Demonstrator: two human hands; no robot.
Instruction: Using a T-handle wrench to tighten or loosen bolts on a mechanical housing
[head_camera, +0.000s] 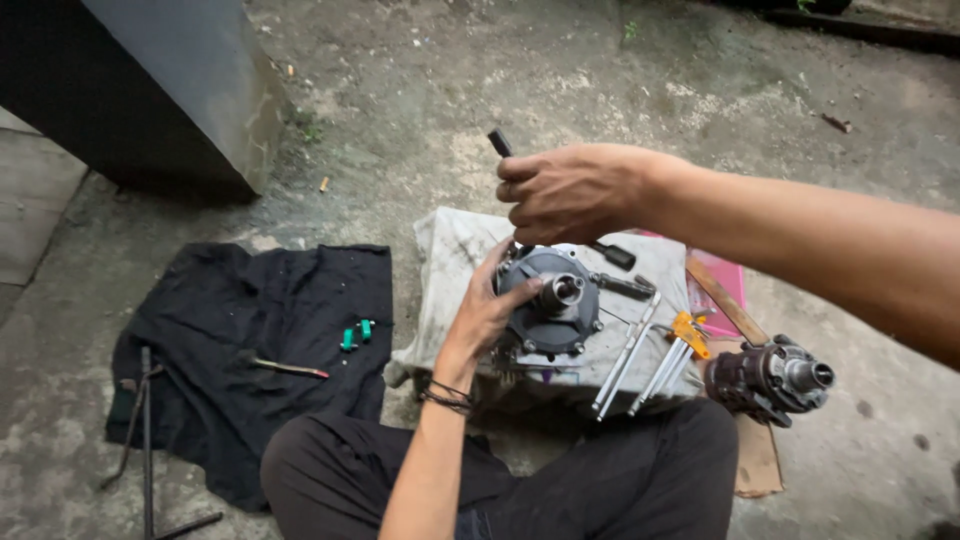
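Black cloth (250, 310) lay on the concrete floor (420, 110) at the left, carrying two small green pieces (356, 332) and one thin tool (288, 368). Beside it, one round grey compressor (555, 300) stood on a dirty white cloth (450, 270). The left hand (490, 305) was closed on the compressor's left edge; the right hand (565, 193) gripped one black handled tool (500, 142) above it. Several wrenches (640, 360) and one second metal unit (770, 380) lay at the right; open floor remained behind.
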